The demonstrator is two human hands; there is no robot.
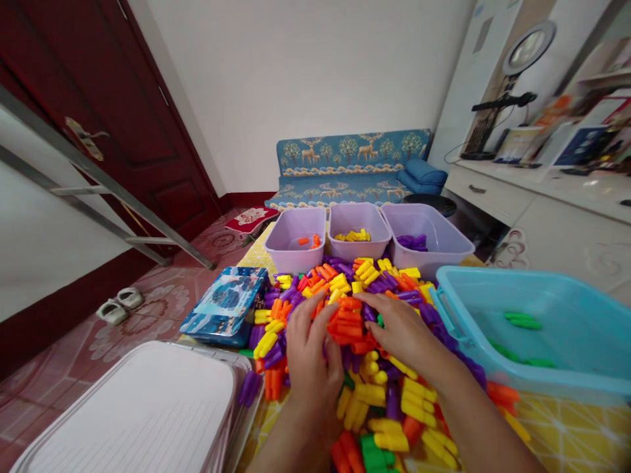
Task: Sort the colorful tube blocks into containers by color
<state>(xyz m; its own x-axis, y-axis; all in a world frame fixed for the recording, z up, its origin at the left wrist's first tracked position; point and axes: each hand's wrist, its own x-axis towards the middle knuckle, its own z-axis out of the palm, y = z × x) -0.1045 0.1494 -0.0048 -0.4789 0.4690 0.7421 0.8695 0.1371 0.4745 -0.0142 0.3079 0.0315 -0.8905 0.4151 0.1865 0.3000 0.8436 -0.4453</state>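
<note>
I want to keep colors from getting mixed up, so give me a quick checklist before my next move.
1. Left lilac bin, only orange pieces visible: ok.
2. Middle lilac bin, only yellow pieces visible: ok.
3. Right lilac bin, only purple pieces visible: ok.
4. Blue tub, only green pieces visible: ok.
5. Pile in one color: not ok, mixed.
6. Left hand and right hand gripping pieces: cannot tell.

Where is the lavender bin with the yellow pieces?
In the head view, the lavender bin holding yellow pieces stands right of centre, beyond the block pile, between the left bin of orange pieces and the right bin of purple pieces.
</note>
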